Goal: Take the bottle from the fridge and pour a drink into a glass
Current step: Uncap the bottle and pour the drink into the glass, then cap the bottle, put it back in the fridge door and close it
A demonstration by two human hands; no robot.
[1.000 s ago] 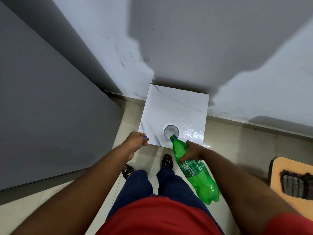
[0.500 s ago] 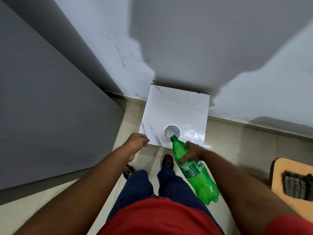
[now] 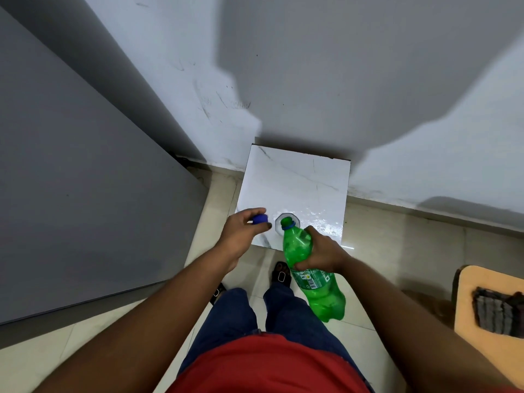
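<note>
My right hand grips a green plastic bottle around its upper body, tilted so the open neck points away from me. The neck sits over the rim of a clear glass standing on a white marble-look table near its front edge. My left hand hovers just left of the glass and pinches the bottle's blue cap between its fingers. Most of the glass is hidden behind the bottle neck.
A grey fridge door fills the left side. A white wall stands behind the table. At the right edge is a wooden stool with a dark cloth on it. My legs and sandals stand on the tiled floor below.
My left hand has lifted slightly and moved right toward the glass, showing the blue cap. The bottle neck has moved forward over the glass.
</note>
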